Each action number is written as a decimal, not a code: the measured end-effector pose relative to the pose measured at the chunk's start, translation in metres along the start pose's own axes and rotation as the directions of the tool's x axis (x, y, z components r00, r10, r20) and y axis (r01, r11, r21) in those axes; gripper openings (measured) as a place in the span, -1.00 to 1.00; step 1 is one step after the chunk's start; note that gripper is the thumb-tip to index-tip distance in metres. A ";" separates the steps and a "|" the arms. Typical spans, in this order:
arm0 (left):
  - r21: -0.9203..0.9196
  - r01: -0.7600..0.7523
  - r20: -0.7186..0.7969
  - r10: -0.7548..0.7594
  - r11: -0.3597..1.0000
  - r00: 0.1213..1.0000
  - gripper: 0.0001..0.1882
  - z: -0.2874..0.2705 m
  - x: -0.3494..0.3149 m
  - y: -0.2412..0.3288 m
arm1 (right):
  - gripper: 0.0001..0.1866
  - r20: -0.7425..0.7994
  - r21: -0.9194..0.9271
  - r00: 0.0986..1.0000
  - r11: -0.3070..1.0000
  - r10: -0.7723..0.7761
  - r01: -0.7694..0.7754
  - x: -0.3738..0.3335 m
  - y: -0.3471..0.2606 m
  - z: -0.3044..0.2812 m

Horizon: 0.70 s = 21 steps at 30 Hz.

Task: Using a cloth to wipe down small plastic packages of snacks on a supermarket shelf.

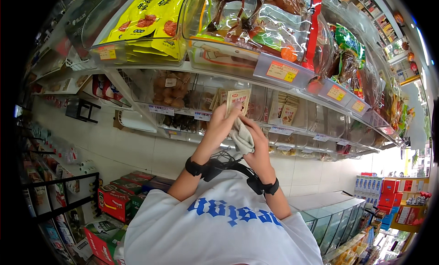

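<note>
My left hand (220,124) is closed on a cream-coloured packet (238,99) with red print, its thumb lying on the packet's front. A light grey cloth (242,137) is bunched in my right hand (259,144), its upper end close against the packet. Both hands are held up in front of the lower shelf, nearly touching. Similar packets (215,100) show just behind my left hand, partly hidden by it. More cream packets (287,110) stand in a clear bin to the right.
Above, the upper shelf carries yellow food bags (146,20) and vacuum-packed brown meat (274,9), with a price-tag edge (283,73) jutting out. Round brown items (171,89) fill a bin at left. Red boxes (114,203) stand at lower left, glass cases (329,219) at lower right.
</note>
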<state>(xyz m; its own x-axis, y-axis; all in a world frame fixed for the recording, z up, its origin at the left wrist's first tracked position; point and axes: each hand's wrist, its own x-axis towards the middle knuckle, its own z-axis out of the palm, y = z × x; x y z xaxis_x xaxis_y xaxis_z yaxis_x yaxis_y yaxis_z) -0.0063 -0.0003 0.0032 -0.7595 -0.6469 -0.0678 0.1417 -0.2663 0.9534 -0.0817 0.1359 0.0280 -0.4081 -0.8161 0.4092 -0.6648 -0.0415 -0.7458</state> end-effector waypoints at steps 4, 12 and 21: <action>-0.026 -0.007 -0.110 0.004 1.000 0.994 -0.59 -0.008 0.000 -0.004 | -0.63 -0.273 0.288 0.897 0.920 0.346 -0.267 -0.014 0.034 0.001; 0.079 -0.024 -0.015 0.026 0.997 1.000 -0.69 -0.009 -0.003 0.000 | -0.58 0.072 0.445 0.919 0.812 0.388 -0.378 0.005 0.040 0.014; 0.045 -0.091 -0.100 0.095 0.995 0.990 -0.58 -0.027 0.012 -0.015 | -0.65 -0.311 0.406 0.823 0.849 0.475 -0.337 0.014 0.068 0.001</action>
<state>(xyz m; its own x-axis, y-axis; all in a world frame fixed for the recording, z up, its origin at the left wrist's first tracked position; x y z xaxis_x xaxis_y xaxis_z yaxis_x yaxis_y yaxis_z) -0.0005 -0.0236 -0.0203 -0.6753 -0.7375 -0.0063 0.1809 -0.1739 0.9680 -0.1322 0.1205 -0.0179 -0.8464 -0.5121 0.1460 -0.1732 0.0056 -0.9849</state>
